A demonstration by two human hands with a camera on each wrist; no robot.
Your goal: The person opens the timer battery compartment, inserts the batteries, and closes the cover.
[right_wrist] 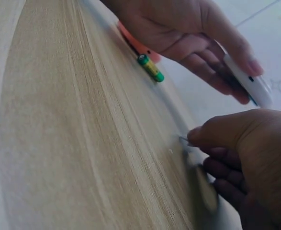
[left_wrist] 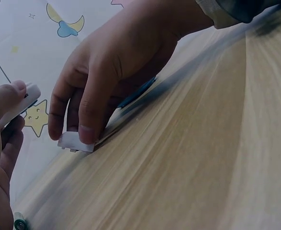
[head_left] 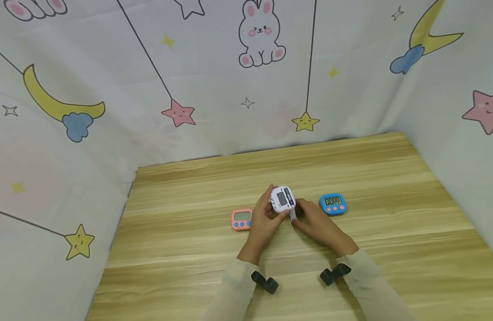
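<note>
Just right of centre in the head view, the left hand (head_left: 264, 218) is gripping a white digital timer (head_left: 282, 199) by its edges, back up, probably to steady it while leaving its rear exposed. What looks like a dark battery (head_left: 288, 196) is showing there, so the compartment seems to be lying open. Lower right of it, the right hand (head_left: 316, 223) is pinching a small white battery cover (left_wrist: 75, 142) between thumb and fingers, apparently leaving its tabs uncovered. A pink digital timer (head_left: 241, 220), partly hidden by the left hand, is lying to the left and a blue digital timer (head_left: 333, 204) to the right, both face up, presumably leaving the middle for handling. In the right wrist view's upper middle, a green battery (right_wrist: 151, 68) is lying near the pink digital timer, perhaps for easy reach.
</note>
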